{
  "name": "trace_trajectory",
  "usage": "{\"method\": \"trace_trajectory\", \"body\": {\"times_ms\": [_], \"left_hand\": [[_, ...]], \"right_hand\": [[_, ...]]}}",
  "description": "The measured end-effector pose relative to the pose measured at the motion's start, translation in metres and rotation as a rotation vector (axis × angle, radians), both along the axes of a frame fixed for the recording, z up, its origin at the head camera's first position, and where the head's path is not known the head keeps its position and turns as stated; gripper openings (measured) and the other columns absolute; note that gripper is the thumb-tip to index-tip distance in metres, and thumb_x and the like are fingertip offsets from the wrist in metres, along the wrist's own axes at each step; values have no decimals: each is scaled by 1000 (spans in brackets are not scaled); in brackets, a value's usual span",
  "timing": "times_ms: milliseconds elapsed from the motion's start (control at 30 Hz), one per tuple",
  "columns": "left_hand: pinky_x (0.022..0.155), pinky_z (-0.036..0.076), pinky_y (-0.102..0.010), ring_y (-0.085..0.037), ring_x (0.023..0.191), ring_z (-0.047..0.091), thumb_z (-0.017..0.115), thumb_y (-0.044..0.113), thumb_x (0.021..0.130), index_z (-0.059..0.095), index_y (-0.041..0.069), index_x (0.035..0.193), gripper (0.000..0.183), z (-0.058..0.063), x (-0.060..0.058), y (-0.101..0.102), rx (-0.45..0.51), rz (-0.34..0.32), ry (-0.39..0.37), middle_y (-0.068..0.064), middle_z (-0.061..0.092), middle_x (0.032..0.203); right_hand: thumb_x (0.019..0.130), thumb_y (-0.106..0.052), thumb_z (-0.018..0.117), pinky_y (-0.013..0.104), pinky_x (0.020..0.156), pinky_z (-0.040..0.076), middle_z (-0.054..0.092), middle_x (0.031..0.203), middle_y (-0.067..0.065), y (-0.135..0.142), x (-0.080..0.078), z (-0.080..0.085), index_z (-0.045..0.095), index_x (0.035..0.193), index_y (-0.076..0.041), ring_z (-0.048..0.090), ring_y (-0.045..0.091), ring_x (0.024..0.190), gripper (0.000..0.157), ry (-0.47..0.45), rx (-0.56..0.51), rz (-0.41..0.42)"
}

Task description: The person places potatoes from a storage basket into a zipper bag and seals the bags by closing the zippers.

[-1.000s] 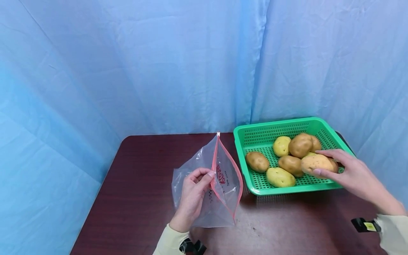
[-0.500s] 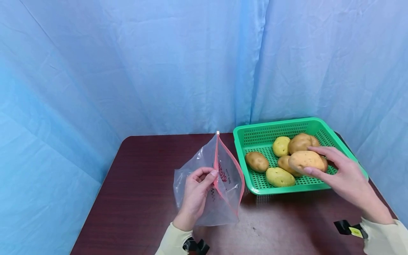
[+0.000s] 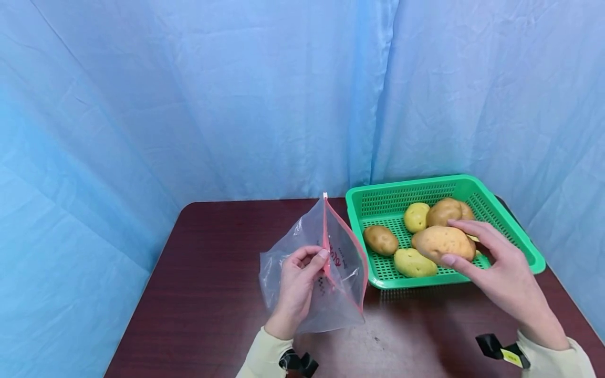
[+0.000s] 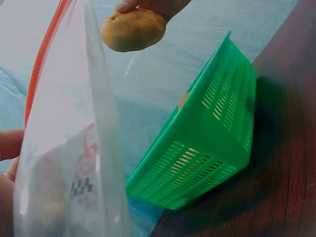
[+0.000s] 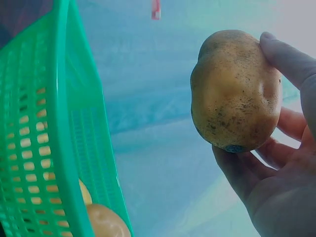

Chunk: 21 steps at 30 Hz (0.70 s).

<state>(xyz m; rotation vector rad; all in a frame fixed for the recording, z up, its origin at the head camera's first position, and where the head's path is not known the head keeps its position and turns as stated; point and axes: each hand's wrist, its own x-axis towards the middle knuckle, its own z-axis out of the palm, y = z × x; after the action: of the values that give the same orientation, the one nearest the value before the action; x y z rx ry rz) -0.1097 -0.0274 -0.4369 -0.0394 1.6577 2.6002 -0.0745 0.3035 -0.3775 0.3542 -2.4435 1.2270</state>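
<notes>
My right hand (image 3: 496,265) grips a large brown potato (image 3: 443,242) (image 5: 236,91) (image 4: 133,29), lifted above the green basket (image 3: 380,282) (image 4: 207,148) (image 5: 59,123). Several more potatoes (image 3: 381,239) lie in that basket. My left hand (image 3: 298,286) pinches one side of a clear zip bag (image 3: 340,283) (image 4: 64,148) with a red zipper strip, holding its mouth open and upright on the table, just left of the basket. The bag looks empty in the head view.
The dark red-brown table (image 3: 208,294) carries the bag and basket. A blue curtain (image 3: 236,105) hangs close behind and to both sides. The basket sits at the table's far right corner.
My right hand has lifted the potato out of the pile and carried it leftward over the basket, toward the bag. The left hand has shifted the bag slightly right.
</notes>
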Motion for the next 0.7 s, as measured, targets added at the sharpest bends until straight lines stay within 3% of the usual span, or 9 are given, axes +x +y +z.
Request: {"method": "trace_trajectory", "body": {"times_ms": [333, 433, 700], "left_hand": [[69, 55, -23, -11, 76, 59, 72, 2, 95, 69, -5, 101, 10, 1, 0, 8, -4, -13, -22, -4, 66, 86], [71, 56, -23, -11, 76, 60, 73, 2, 94, 70, -6, 102, 11, 1, 0, 10, -2, -19, -22, -4, 67, 86], [73, 57, -24, -9, 76, 63, 73, 4, 94, 71, -5, 104, 14, -2, 0, 13, -8, -36, -24, -4, 69, 86]], "right_hand": [[77, 17, 81, 12, 94, 46, 59, 138, 4, -27, 11, -8, 62, 138, -1, 56, 11, 121, 66, 20, -94, 57], [77, 20, 79, 13, 96, 47, 58, 137, 11, -41, 11, -12, 60, 138, 1, 57, 13, 122, 66, 27, -166, 70], [83, 20, 73, 17, 95, 51, 55, 137, 11, -75, 9, -16, 56, 139, 5, 59, 16, 118, 61, 11, -390, 57]]}}
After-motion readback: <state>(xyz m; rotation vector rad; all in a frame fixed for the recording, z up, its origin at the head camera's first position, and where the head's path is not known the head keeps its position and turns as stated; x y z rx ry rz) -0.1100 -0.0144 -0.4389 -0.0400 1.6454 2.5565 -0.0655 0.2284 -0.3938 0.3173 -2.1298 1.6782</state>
